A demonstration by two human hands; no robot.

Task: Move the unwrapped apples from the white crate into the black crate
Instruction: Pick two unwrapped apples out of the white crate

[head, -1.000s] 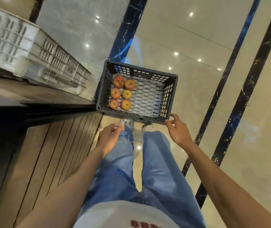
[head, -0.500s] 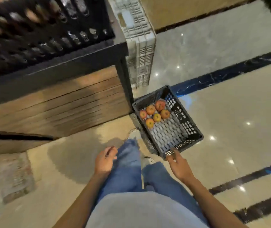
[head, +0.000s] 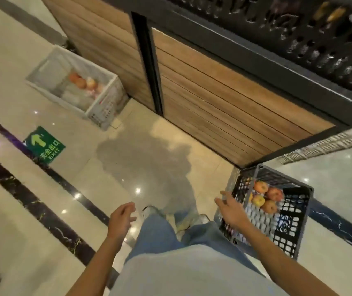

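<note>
The black crate [head: 294,229] stands on the floor at the lower right with several unwrapped apples [head: 265,197] at its far end. The white crate [head: 104,103] sits on the floor at the upper left against the wooden stand; blurred apples [head: 83,82] lie in it, and I cannot tell which are wrapped. My right hand [head: 231,209] hovers empty beside the black crate's near left wall, fingers apart. My left hand [head: 120,218] hangs empty over the floor by my left leg, fingers loosely curled.
A wooden display stand [head: 213,92] with a black perforated top [head: 299,39] fills the upper right. A green exit sticker [head: 45,145] lies on the floor below the white crate. Dark marble stripes [head: 28,195] cross the glossy tiles.
My view has swung left: the black crate has slid to the right edge and the white crate has come into sight. Both hands stayed empty.
</note>
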